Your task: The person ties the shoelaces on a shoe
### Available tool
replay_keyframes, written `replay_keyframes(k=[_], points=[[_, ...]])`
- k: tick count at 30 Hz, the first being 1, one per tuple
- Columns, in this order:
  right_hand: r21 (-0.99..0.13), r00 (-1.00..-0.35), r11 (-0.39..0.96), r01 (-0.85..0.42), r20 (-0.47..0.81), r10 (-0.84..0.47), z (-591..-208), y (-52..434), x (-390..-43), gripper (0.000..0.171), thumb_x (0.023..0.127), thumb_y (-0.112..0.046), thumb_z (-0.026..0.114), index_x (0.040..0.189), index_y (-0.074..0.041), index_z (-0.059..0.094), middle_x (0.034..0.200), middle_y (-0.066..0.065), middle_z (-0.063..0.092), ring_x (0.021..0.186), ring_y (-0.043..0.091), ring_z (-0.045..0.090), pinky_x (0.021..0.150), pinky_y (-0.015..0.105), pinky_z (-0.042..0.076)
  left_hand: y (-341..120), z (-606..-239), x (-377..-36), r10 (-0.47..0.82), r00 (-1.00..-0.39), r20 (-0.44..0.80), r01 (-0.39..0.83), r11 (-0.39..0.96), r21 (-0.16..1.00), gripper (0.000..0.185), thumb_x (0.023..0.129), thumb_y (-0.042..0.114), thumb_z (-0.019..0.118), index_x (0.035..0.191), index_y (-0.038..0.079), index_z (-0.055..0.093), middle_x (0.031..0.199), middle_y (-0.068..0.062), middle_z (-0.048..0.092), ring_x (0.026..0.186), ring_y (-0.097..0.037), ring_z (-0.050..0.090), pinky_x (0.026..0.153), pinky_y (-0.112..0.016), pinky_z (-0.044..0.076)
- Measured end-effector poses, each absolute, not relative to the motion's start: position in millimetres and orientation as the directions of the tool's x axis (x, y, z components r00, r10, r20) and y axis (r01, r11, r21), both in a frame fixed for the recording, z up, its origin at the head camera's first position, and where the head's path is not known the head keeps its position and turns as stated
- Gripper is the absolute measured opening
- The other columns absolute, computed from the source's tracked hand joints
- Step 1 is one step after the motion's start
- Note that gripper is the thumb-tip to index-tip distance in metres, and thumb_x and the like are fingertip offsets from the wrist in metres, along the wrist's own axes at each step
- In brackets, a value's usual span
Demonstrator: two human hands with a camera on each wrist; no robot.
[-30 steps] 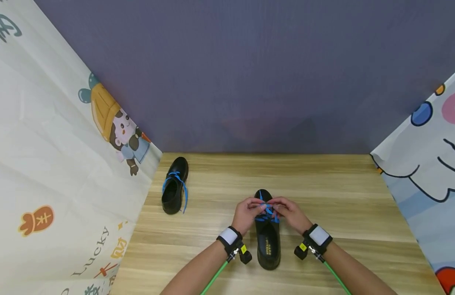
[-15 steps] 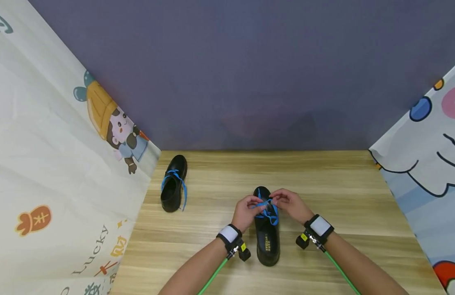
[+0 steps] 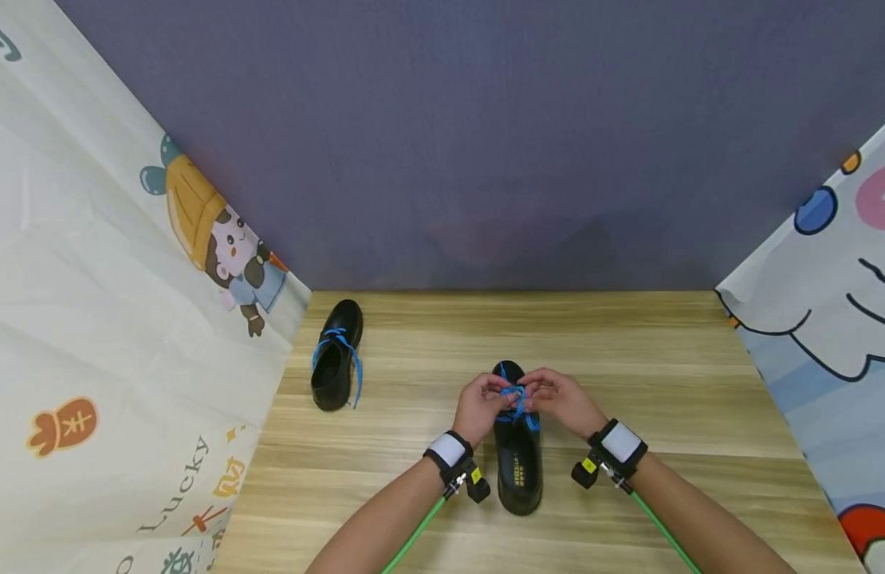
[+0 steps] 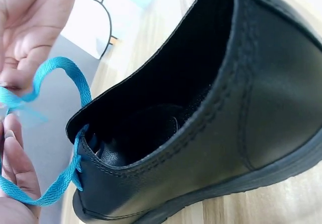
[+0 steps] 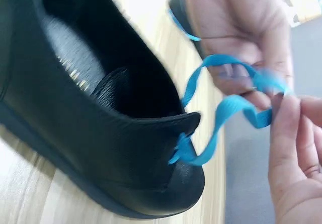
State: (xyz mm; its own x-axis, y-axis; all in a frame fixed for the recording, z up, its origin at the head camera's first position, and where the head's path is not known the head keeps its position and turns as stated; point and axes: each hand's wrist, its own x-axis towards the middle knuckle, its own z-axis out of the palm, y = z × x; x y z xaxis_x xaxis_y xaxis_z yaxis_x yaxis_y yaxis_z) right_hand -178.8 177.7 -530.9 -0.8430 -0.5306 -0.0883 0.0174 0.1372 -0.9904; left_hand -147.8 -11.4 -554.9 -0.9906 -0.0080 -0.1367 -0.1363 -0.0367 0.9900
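Watching the feed here: both hands are over the black shoe (image 3: 517,466) that sits mid-desk, toe pointing at the purple back wall (image 3: 485,143). Left hand (image 3: 478,408) and right hand (image 3: 563,401) each have their fingers pinched on the blue lace (image 3: 517,397) right above the shoe's tongue. From the wrist views I see loops pulled up and held, so I'd say the knot is only partway, nothing is snugged down and the bow still has to be formed and tightened. A second shoe (image 3: 336,367) sits well to the left of the held shoe, its lace ends hanging loose. Wooden desk (image 3: 665,375), cartoon-print cloth (image 3: 112,319) hung on both sides of the shoe
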Motion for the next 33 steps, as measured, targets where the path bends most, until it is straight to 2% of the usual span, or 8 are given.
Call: replay_keyframes(k=[6, 12, 17, 23, 29, 33], points=[[-0.963, -0.875, 0.225, -0.149, 0.022, -0.483, -543, 175, -173, 0.024, 0.089, 0.0, 0.072, 0.112, 0.005, 0.064, 0.097, 0.013, 0.065, 0.086, 0.013, 0.062, 0.072, 0.025, 0.054, -11, -554, -147, 0.001, -0.989, -0.15, -0.149, -0.096, 0.984, 0.019, 0.088, -0.008, 0.07, 0.106, -0.005, 0.063, 0.095, -0.011, 0.067, 0.079, -0.012, 0.068, 0.074, -0.029, 0.059], [-0.942, -0.875, 0.224, -0.249, 0.119, -0.47, -555, 172, -168, 0.025, 0.086, 0.006, 0.074, 0.109, 0.003, 0.062, 0.093, 0.011, 0.063, 0.079, 0.011, 0.059, 0.066, 0.024, 0.052, -11, -557, -146, 0.002, -0.986, -0.164, -0.163, -0.148, 0.976, 0.021, 0.088, -0.011, 0.068, 0.108, -0.009, 0.062, 0.092, -0.007, 0.066, 0.075, -0.01, 0.067, 0.072, -0.028, 0.058], [-0.961, -0.868, 0.192, -0.198, 0.082, -0.49, -559, 171, -169, 0.029, 0.087, 0.008, 0.071, 0.113, 0.004, 0.06, 0.097, 0.013, 0.063, 0.082, 0.01, 0.061, 0.069, 0.024, 0.053, -11, -558, -144, 0.007, -0.986, -0.166, -0.165, -0.15, 0.975, 0.02, 0.088, -0.009, 0.069, 0.107, -0.008, 0.063, 0.09, -0.004, 0.067, 0.077, -0.011, 0.066, 0.072, -0.026, 0.057], [-0.977, -0.849, 0.155, -0.149, 0.046, -0.526, -558, 173, -172, 0.032, 0.088, 0.009, 0.069, 0.117, 0.009, 0.056, 0.101, 0.015, 0.063, 0.086, 0.011, 0.062, 0.073, 0.023, 0.054, -11, -556, -144, 0.013, -0.986, -0.168, -0.168, -0.115, 0.979, 0.018, 0.088, -0.005, 0.072, 0.105, -0.005, 0.065, 0.094, -0.011, 0.069, 0.08, -0.01, 0.066, 0.073, -0.025, 0.057], [-0.981, -0.839, 0.15, -0.124, 0.023, -0.543, -557, 173, -173, 0.035, 0.087, 0.01, 0.069, 0.118, 0.011, 0.054, 0.099, 0.016, 0.062, 0.083, 0.011, 0.061, 0.069, 0.023, 0.053, -11, -554, -144, 0.017, -0.989, -0.144, -0.145, -0.093, 0.985, 0.018, 0.087, -0.007, 0.072, 0.104, -0.005, 0.065, 0.094, -0.01, 0.069, 0.081, -0.01, 0.066, 0.073, -0.024, 0.056], [-0.968, -0.838, 0.209, -0.137, 0.001, -0.546, -559, 171, -172, 0.033, 0.088, 0.005, 0.07, 0.118, 0.009, 0.056, 0.091, 0.012, 0.063, 0.076, 0.01, 0.059, 0.063, 0.023, 0.05, -9, -553, -144, 0.033, -0.991, -0.133, -0.135, -0.092, 0.987, 0.018, 0.087, -0.008, 0.07, 0.105, -0.007, 0.065, 0.092, -0.008, 0.069, 0.08, -0.009, 0.066, 0.071, -0.022, 0.055]])
